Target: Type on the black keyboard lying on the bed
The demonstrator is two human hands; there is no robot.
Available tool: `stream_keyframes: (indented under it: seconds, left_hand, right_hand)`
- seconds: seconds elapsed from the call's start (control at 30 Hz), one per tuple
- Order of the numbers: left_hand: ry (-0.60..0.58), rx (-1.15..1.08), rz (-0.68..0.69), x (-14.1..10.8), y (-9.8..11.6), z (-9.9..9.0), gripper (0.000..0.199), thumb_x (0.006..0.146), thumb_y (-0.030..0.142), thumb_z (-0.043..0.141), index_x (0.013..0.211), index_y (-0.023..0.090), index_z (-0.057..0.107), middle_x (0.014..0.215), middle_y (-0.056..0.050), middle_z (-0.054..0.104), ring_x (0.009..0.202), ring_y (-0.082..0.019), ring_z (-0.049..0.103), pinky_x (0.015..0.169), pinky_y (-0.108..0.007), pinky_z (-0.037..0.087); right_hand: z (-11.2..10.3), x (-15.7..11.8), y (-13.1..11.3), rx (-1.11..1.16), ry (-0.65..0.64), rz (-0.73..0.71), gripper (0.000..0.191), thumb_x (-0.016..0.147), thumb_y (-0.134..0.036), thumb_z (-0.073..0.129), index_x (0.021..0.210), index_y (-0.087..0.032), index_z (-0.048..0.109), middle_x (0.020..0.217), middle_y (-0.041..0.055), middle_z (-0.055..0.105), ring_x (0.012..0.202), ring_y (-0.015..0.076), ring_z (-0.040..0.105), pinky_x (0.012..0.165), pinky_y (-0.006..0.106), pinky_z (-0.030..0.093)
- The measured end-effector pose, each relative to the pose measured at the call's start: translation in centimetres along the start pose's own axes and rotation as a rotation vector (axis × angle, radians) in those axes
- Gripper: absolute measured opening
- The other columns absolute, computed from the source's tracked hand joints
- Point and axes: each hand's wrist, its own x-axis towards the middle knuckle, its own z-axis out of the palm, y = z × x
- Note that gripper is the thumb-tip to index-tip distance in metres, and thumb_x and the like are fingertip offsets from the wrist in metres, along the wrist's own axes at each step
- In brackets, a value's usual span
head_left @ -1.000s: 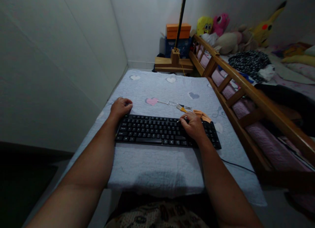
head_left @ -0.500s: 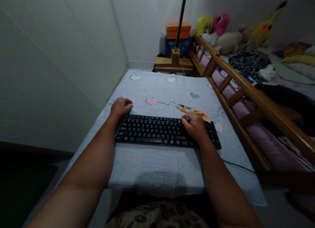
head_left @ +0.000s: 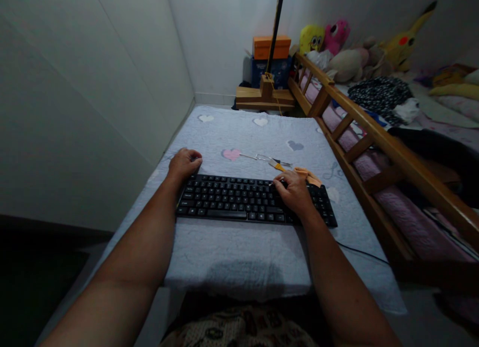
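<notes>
A black keyboard lies across the cloth-covered table. By its upper left corner rests my left hand, fingers curled; anything inside them is hidden. Over the keyboard's right part is my right hand, thumb and forefinger pinched on a small thin white-tipped item, too small to name, at the upper keys. Just beyond the right hand are a brush with a yellow handle and an orange cloth. A thin white stick and tweezers-like metal tools lie farther left.
A wooden bed rail runs along the table's right side, with plush toys and clothes on the bed behind. Beyond the far edge stand a wooden stand with a dark pole and an orange box. A cable trails right.
My right hand has shifted slightly to the left over the keyboard, with the small item at its fingertips. My left hand stays nearly still.
</notes>
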Motion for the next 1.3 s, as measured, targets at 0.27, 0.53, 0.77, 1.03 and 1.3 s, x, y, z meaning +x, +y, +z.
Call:
stream_keyframes:
  seconds: [0.27, 0.53, 0.77, 1.03, 1.3]
  left_hand:
    - [0.001, -0.002, 0.01, -0.08, 0.03, -0.09, 0.033, 0.08, 0.035, 0.06, 0.104, 0.019, 0.077, 0.105, -0.009, 0.066, 0.089, -0.021, 0.063, 0.089, -0.035, 0.051]
    - [0.001, 0.005, -0.002, 0.01, 0.02, 0.03, 0.032, 0.079, 0.035, 0.061, 0.103, 0.02, 0.077, 0.104, -0.008, 0.066, 0.09, -0.021, 0.062, 0.087, -0.033, 0.051]
    - [-0.007, -0.002, -0.001, -0.04, 0.09, -0.01, 0.035, 0.08, 0.035, 0.059, 0.106, 0.018, 0.076, 0.107, -0.009, 0.064, 0.088, -0.02, 0.063, 0.087, -0.032, 0.05]
    - [-0.008, 0.011, -0.003, -0.11, 0.28, -0.07, 0.033, 0.081, 0.035, 0.06, 0.104, 0.019, 0.076, 0.105, -0.008, 0.065, 0.089, -0.021, 0.062, 0.089, -0.034, 0.05]
    - [0.006, 0.008, -0.001, 0.13, -0.17, 0.22, 0.033, 0.08, 0.036, 0.06, 0.103, 0.02, 0.077, 0.104, -0.008, 0.065, 0.09, -0.021, 0.062, 0.087, -0.033, 0.05]
  right_hand:
    - [-0.02, -0.01, -0.08, 0.012, 0.003, 0.004, 0.018, 0.088, -0.026, 0.054, 0.074, -0.022, 0.064, 0.083, 0.0082, 0.069, 0.084, 0.0255, 0.063, 0.083, 0.041, 0.048]
    - [0.17, 0.01, 0.17, 0.005, 0.015, 0.008, 0.017, 0.089, -0.027, 0.054, 0.075, -0.022, 0.064, 0.083, 0.0078, 0.069, 0.084, 0.0252, 0.063, 0.082, 0.04, 0.048]
    - [0.11, 0.04, 0.23, 0.001, 0.016, 0.01, 0.018, 0.09, -0.027, 0.054, 0.076, -0.022, 0.064, 0.085, 0.0087, 0.07, 0.086, 0.0261, 0.064, 0.084, 0.042, 0.048]
    - [0.06, 0.1, 0.46, 0.001, 0.016, 0.028, 0.017, 0.09, -0.028, 0.055, 0.079, -0.022, 0.067, 0.087, 0.009, 0.071, 0.088, 0.0268, 0.064, 0.085, 0.042, 0.048]
    - [0.19, 0.23, 0.53, -0.024, 0.017, 0.016, 0.017, 0.09, -0.026, 0.055, 0.08, -0.022, 0.068, 0.089, 0.0088, 0.071, 0.089, 0.0266, 0.063, 0.088, 0.043, 0.047]
